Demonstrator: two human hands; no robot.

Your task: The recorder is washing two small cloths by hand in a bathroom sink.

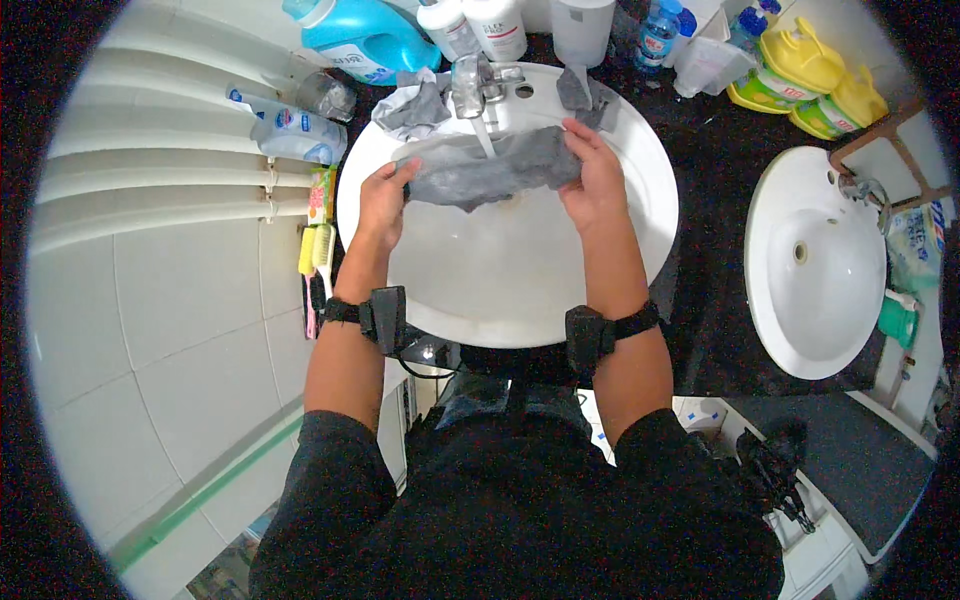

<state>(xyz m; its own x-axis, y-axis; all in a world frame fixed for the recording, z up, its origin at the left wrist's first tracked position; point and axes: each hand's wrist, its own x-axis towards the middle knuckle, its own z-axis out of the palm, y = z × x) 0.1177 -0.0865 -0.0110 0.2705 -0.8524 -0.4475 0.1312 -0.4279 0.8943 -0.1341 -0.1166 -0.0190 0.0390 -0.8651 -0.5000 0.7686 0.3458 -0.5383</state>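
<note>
Your left hand (380,205) and right hand (597,185) pinch the wrinkled grey cloth (485,172), each grip closed! Shiny metal tap (468,88) running onto it, smooth oval basin (480,270) beneath.

Fingers (588,146) partly hidden behind grey cloth (490,174), white bottles (497,32) cut off at top

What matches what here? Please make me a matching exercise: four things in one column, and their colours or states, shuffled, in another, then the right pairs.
Things
1. Grey cloth
2. Large handled bottle, left of the tap
3. Pair of jugs
4. Basin farther from the hands

Colours or states
A. Yellow
B. White, with its drain hole showing
C. Held between left hand and right hand
D. Bright blue

Right pairs
1-C, 2-D, 3-A, 4-B
</note>
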